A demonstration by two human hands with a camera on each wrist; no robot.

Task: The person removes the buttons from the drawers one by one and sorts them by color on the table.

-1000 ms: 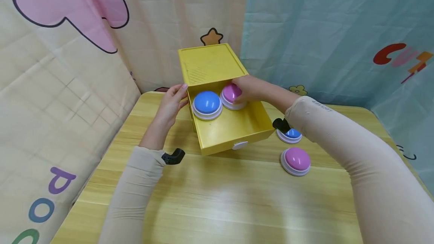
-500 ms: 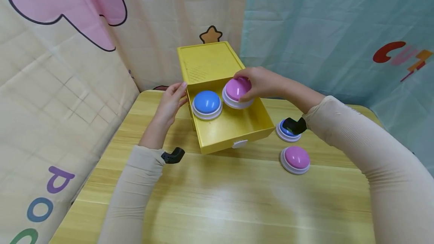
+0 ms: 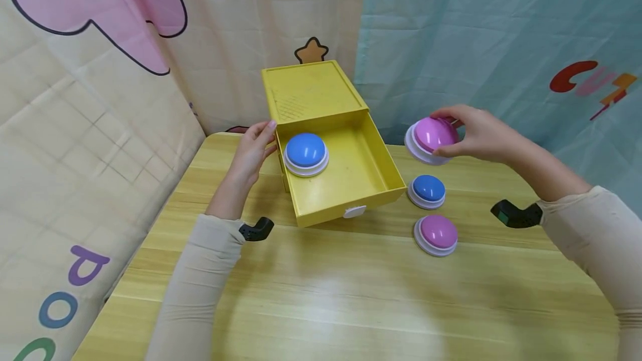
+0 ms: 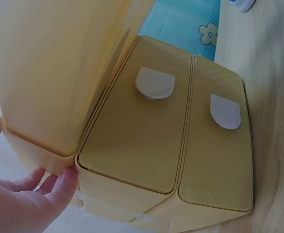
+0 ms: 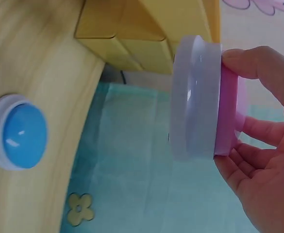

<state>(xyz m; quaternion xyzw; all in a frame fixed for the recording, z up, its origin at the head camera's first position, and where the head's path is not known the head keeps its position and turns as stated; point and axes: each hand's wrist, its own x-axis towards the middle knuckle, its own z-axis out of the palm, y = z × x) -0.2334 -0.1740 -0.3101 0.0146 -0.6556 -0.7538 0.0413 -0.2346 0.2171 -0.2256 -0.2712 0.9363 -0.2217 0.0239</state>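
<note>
In the head view, my right hand [image 3: 481, 135] holds a pink dome push button [image 3: 435, 133] with a white base, above the table's back edge, right of the cabinet. The right wrist view shows the thumb and fingers round the pink dome [image 5: 229, 111], the base facing away from the palm. My left hand [image 3: 253, 152] grips the left side of a yellow drawer cabinet [image 3: 316, 91], thumb at the top edge and fingers on the side wall. The cabinet's top drawer [image 3: 351, 177] is pulled out. Inside it at the left sits a blue push button [image 3: 306, 152].
On the wooden table [image 3: 321, 294], right of the drawer, stand a blue push button [image 3: 427, 189] and a pink push button [image 3: 437, 234]. Two lower drawers [image 4: 132, 116] with white handles are closed. Printed curtains [image 3: 451, 43] hang behind and to the left.
My right hand has lifted the pink push button out of the drawer and carried it right, past the drawer's side wall. The left hand has stayed on the cabinet.
</note>
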